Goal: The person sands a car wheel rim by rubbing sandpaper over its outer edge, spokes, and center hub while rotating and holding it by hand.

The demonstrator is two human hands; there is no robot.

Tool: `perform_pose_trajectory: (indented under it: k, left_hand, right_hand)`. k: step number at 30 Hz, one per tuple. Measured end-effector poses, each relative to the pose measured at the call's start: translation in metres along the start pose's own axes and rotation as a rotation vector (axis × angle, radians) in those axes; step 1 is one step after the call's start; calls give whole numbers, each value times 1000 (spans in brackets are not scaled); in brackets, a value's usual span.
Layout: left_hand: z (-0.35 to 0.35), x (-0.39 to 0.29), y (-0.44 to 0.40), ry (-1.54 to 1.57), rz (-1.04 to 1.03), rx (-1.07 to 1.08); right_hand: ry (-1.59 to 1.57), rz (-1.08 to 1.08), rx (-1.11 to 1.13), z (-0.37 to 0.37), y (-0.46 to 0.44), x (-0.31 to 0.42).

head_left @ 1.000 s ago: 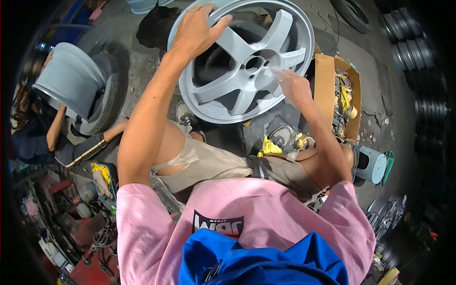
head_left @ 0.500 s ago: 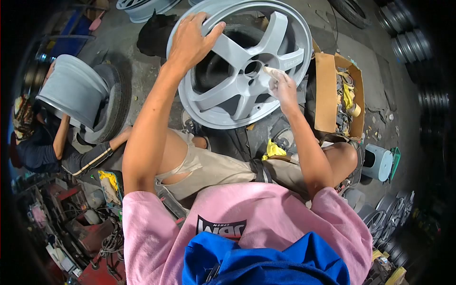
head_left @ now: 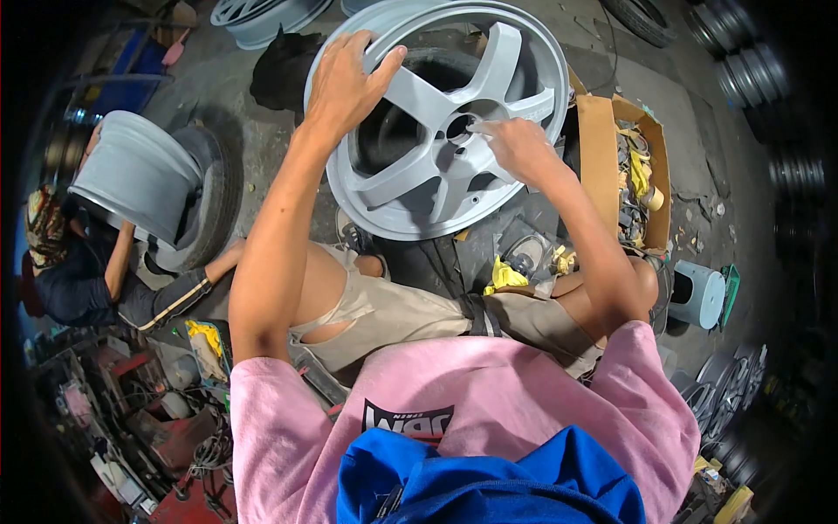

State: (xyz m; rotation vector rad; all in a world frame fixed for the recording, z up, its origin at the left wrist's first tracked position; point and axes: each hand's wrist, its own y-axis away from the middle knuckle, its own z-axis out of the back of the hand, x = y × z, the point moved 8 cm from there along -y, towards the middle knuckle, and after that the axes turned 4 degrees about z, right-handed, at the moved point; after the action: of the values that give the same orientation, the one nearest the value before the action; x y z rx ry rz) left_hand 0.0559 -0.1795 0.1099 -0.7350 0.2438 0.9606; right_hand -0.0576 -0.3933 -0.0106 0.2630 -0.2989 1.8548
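A grey five-spoke wheel rim point(head_left: 419, 100) stands tilted in front of me between my legs. My left hand point(head_left: 349, 83) grips its upper left edge, fingers over the lip and thumb apart. At the centre bore, my right hand point(head_left: 517, 148) has its fingers closed, tips against the hub face. The pale folded sandpaper it pinches is mostly hidden now by the fingers. Behind the spokes, a dark tyre point(head_left: 384, 131) shows through the gaps.
A cardboard box point(head_left: 598, 170) of scraps stands right of the rim. Yellow sandpaper pieces point(head_left: 504, 275) lie near my right knee. Another person point(head_left: 74, 279) sits at left with a grey rim point(head_left: 140, 175) on a tyre. A black animal point(head_left: 284, 74) is behind my wheel; a light-blue stool point(head_left: 696, 295) lies right.
My right hand has moved up and left across the hub, from the right spoke to the centre bore, and has turned. My left hand keeps its hold, shifting only slightly.
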Motion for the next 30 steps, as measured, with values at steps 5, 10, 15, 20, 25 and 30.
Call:
perform_pose_trajectory:
  k: [5, 10, 15, 20, 25, 30]
  left_hand:
    - [-2, -3, 1, 0, -4, 15]
    - [0, -1, 1, -5, 10, 15]
    - [0, -1, 0, -14, -25, -19]
    - [-2, -2, 1, -9, -8, 18]
    - [0, -2, 0, 10, -1, -4]
    - [1, -3, 0, -11, -19, -21]
  right_hand:
    - [66, 76, -159, 11, -11, 5]
    - [240, -49, -17, -14, -33, 8]
    - [-616, -176, -16, -3, -4, -25]
    - [-332, -37, -322, 1, 8, -18]
    - [-190, -6, -318, -15, -25, 1]
    - [72, 72, -201, 0, -26, 5]
